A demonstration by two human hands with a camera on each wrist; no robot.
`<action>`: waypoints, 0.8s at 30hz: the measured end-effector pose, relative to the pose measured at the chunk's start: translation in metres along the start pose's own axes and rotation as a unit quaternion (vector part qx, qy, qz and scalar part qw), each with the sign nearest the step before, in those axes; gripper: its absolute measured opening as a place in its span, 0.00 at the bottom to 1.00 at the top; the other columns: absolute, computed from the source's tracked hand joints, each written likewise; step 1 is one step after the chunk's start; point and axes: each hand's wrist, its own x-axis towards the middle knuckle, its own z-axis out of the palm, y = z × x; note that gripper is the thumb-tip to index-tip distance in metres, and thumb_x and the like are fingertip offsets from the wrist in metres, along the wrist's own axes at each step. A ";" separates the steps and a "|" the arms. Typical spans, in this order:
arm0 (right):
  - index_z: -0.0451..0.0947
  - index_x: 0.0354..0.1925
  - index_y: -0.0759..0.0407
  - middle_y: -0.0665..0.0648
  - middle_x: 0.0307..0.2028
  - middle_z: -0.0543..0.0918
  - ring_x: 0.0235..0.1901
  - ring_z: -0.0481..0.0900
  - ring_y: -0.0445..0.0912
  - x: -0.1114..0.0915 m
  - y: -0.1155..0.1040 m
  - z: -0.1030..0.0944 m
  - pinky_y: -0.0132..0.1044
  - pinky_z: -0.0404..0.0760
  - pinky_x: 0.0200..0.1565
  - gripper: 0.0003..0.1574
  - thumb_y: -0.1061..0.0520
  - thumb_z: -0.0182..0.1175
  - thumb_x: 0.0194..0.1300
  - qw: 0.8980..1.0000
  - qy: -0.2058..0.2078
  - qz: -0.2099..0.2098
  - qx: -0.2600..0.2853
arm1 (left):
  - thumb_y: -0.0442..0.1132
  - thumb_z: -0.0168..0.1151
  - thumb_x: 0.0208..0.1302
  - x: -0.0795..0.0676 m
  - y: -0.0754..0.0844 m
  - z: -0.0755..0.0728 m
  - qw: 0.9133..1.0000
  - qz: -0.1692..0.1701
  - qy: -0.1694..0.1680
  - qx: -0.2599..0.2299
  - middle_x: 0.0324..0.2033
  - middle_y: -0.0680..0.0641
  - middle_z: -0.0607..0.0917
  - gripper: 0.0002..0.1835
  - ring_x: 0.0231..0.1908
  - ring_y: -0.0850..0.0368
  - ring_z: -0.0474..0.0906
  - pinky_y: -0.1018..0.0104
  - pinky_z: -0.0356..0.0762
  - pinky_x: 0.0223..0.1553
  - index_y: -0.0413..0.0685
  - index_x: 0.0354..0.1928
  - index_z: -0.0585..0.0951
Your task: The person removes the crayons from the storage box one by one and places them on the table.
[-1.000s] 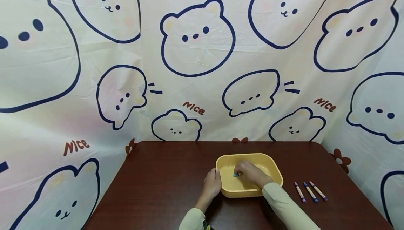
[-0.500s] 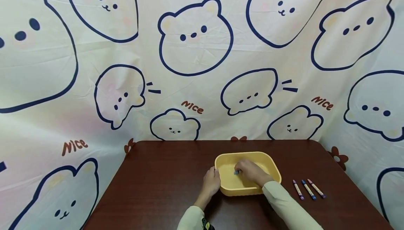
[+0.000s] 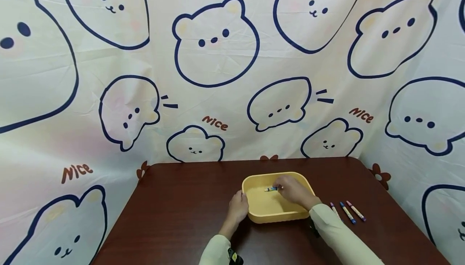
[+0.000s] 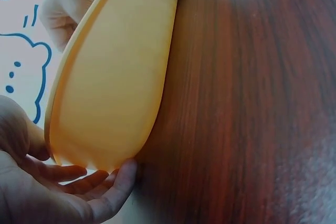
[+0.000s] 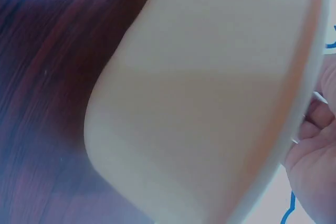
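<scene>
A yellow plastic tray (image 3: 277, 217) stands on the dark table. At its left end my left hand (image 3: 237, 207) grips the wall; in the left wrist view the left fingers (image 4: 118, 190) curl against the end wall, the thumb by the rim. My right hand (image 3: 292, 189) reaches over the tray's right side and pinches a crayon (image 3: 269, 189) with a blue and pale wrapper, low inside. Its left part sticks out past the fingertips; the fingers cover its middle. Seen from the right wrist, the tray wall (image 5: 199, 103) hides most of the work.
Right of the tray lie a purple crayon (image 3: 334, 209), partly behind the right sleeve (image 3: 341, 232), a blue crayon (image 3: 347, 212) and a pink-tipped crayon (image 3: 356, 211). A cartoon-printed cloth (image 3: 214, 67) hangs behind the brown table (image 3: 185, 212).
My right hand has shifted back and right within the tray, and more of the crayon shows. The left hand keeps its hold. The head view has turned slightly right.
</scene>
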 end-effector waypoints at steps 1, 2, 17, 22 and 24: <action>0.87 0.38 0.63 0.56 0.36 0.89 0.37 0.85 0.47 -0.002 0.000 -0.002 0.38 0.86 0.39 0.12 0.75 0.63 0.59 1.000 0.001 0.010 0.004 | 0.36 0.45 0.79 -0.001 0.000 0.000 1.000 0.001 0.001 0.001 0.56 0.29 0.80 0.22 0.61 0.32 0.75 0.38 0.72 0.62 0.26 0.64 0.73; 0.87 0.38 0.63 0.55 0.37 0.89 0.37 0.85 0.47 -0.003 0.000 -0.004 0.38 0.86 0.40 0.12 0.74 0.64 0.59 1.000 0.003 0.018 0.006 | 0.36 0.45 0.79 -0.001 0.000 0.000 1.000 -0.002 0.000 -0.002 0.57 0.29 0.80 0.22 0.62 0.32 0.74 0.38 0.72 0.62 0.27 0.65 0.72; 0.87 0.47 0.64 0.62 0.46 0.86 0.44 0.85 0.55 -0.033 0.010 -0.050 0.46 0.86 0.43 0.12 0.66 0.65 0.65 0.972 0.100 0.208 0.052 | 0.36 0.44 0.79 0.000 -0.004 0.001 1.000 -0.004 -0.006 -0.008 0.58 0.29 0.79 0.22 0.63 0.32 0.73 0.37 0.70 0.64 0.27 0.66 0.72; 0.86 0.49 0.65 0.65 0.48 0.87 0.44 0.84 0.57 -0.048 0.022 -0.070 0.48 0.86 0.43 0.13 0.62 0.66 0.66 0.954 0.120 0.267 0.060 | 0.37 0.44 0.80 0.001 -0.001 0.000 1.000 -0.005 -0.008 -0.008 0.59 0.27 0.78 0.22 0.64 0.30 0.72 0.37 0.69 0.65 0.27 0.66 0.71; 0.85 0.50 0.65 0.66 0.46 0.88 0.39 0.85 0.54 -0.055 0.027 -0.076 0.44 0.85 0.37 0.14 0.61 0.65 0.67 0.945 0.119 0.296 0.072 | 0.36 0.44 0.79 0.002 0.000 0.000 1.000 -0.002 -0.005 -0.008 0.59 0.27 0.78 0.22 0.63 0.30 0.72 0.37 0.69 0.65 0.26 0.65 0.72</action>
